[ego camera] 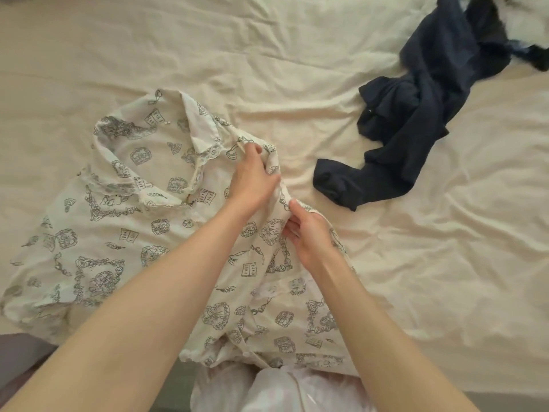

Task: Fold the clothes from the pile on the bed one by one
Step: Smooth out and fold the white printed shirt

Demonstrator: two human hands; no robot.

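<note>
the bed [297, 55] is covered by a wrinkled cream sheet and carries everything. a white collared pajama shirt [133, 227] with grey printed drawings and lace trim lies spread at the near left, collar toward the far side. a dark navy garment [421, 108] lies crumpled at the far right, well apart from the shirt. the left hand [252, 176] grips a bunched fold at the shirt's right edge, fingers curled round the fabric. the right hand [309, 236] pinches the same edge just nearer.
</note>
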